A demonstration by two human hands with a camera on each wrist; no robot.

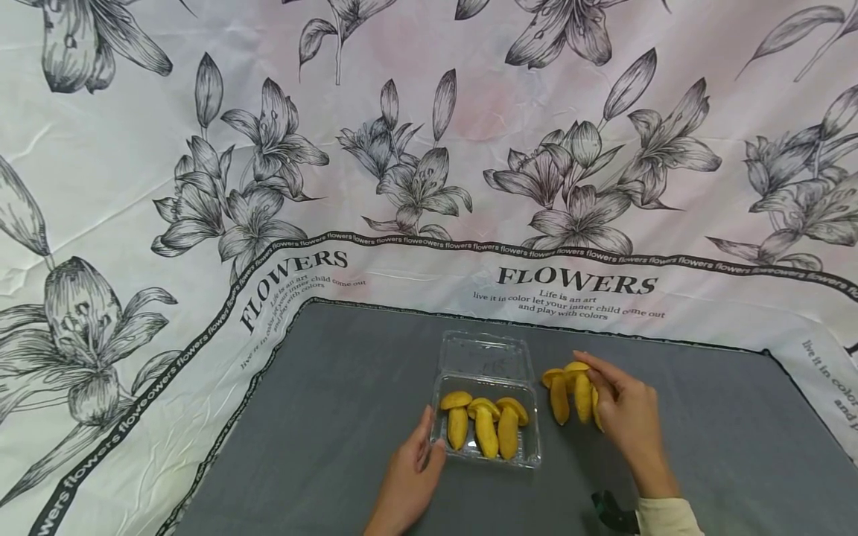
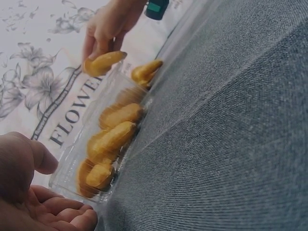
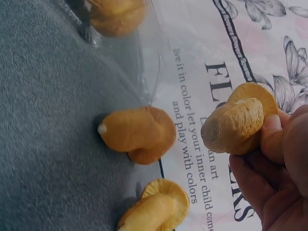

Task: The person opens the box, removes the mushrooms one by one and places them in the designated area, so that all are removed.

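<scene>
A clear plastic clamshell box (image 1: 485,383) stands with its lid (image 1: 485,356) laid back, holding three yellow mushrooms, one of them the left mushroom (image 1: 457,424). My left hand (image 1: 410,469) rests at the box's left side, thumb near the front corner and fingers relaxed, as the left wrist view also shows. To the right of the box, my right hand (image 1: 630,417) pinches a yellow mushroom (image 3: 236,120) between thumb and fingers, raised off the cloth. Two more mushrooms lie beneath it: a nearer-to-box mushroom (image 3: 139,132) and another mushroom (image 3: 159,207).
A grey cloth surface (image 1: 335,417) spreads under everything. White floral fabric (image 1: 415,275) with printed lettering rises along the back and left. A dark strap with a green-marked device (image 1: 610,512) sits near the right wrist.
</scene>
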